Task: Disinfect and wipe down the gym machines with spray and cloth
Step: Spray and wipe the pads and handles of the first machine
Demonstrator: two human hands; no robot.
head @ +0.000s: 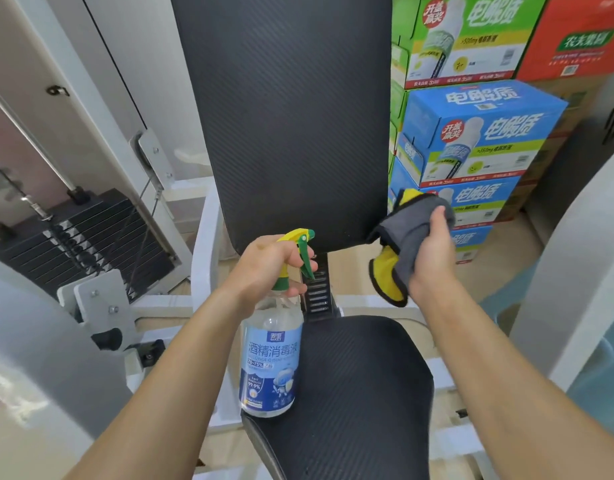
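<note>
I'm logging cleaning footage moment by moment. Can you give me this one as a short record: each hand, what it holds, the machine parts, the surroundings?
left hand: grips the spray bottle by its trigger head
right hand: holds the bunched grey and yellow cloth
cloth position: by the lower right corner of the backrest pad; contact unclear
machine: black backrest pad upright, black seat pad below, weight stack at left
surroundings: stacked drink cartons at right
</note>
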